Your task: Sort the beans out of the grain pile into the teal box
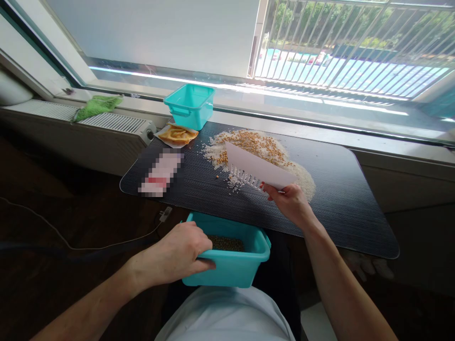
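Note:
My left hand [190, 248] is closed on the near left rim of a turquoise plastic bin [227, 267], held below the table's front edge. Small greenish-brown grains or beans [227, 243] cover part of its bottom. In my right hand [287, 199] a stiff white sheet [258, 166] is pinched by its right end; slots are cut along its lower edge, like a comb. The sheet tilts over a spread pile of white rice [302, 177] mixed with yellow, pea-like grains [261, 142], hiding part of it. Some rice lies loose below the slots.
On the dark table [341, 203], a second turquoise bin [190, 106] stands at the back left, behind a yellow-orange packet [177, 136]. A blurred-out flat item [161, 174] lies left. A green cloth [97, 106] rests on the radiator [117, 122]. A cable [106, 247] runs at lower left.

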A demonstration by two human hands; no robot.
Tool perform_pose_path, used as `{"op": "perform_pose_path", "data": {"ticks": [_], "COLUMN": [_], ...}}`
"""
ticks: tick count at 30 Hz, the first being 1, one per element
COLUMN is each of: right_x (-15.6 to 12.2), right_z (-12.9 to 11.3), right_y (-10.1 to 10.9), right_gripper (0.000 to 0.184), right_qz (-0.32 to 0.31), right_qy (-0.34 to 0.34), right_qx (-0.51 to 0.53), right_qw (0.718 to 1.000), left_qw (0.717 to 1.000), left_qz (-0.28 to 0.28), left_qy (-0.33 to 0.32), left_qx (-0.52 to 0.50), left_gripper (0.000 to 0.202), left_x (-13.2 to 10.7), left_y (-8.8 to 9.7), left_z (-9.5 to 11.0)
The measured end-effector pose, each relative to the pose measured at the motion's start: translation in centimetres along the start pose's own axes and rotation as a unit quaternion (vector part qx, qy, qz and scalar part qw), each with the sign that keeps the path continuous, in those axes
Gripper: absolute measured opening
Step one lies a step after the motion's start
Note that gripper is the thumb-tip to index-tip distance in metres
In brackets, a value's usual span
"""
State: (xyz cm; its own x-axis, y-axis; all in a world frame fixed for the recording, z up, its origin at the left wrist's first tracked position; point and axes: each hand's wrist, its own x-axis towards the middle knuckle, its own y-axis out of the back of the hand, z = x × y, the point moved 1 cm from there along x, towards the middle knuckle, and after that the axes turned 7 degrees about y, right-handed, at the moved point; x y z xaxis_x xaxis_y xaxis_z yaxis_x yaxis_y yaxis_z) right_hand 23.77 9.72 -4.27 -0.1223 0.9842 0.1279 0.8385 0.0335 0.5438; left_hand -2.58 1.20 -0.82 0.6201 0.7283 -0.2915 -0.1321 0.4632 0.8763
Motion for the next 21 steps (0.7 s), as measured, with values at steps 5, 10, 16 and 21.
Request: {"op": "perform_pose_path", "data": {"ticks": [5, 10, 16, 21], "right_x": [-0.4, -0.4, -0.7, -1.1], "right_z": [0.0, -0.2, -0.6, -1.0], "right_y": [0.0, -0.1, -0.1, 0.0], "right_gripper": [0.036, 0.034, 0.033, 0.033], "right_qz": [-0.022, -0.018, -0.034, -0.042], "right_qy": [-0.003, 0.007, 0.002, 0.015], "right_qx": [0.002, 0.018, -0.002, 0.025], "right_qw": [1.0, 1.0, 0.999, 0.999], "left_qw": [1.0, 1.0, 1.0, 1.0], "left_qz": [-0.016, -0.02, -0.018, -0.018], "left_qy": [0.011, 0.013, 0.013, 0.01], "left_qx": [0.006, 0.005, 0.007, 0.006], "left_gripper": [0.026, 0.026, 0.026, 0.025], "left_x": [0.0, 0.1, 0.1, 0.1], "left_y": [0.1, 0.3, 0.2, 0.2], "left_z": [0.1, 0.1, 0.2, 0.1]}}
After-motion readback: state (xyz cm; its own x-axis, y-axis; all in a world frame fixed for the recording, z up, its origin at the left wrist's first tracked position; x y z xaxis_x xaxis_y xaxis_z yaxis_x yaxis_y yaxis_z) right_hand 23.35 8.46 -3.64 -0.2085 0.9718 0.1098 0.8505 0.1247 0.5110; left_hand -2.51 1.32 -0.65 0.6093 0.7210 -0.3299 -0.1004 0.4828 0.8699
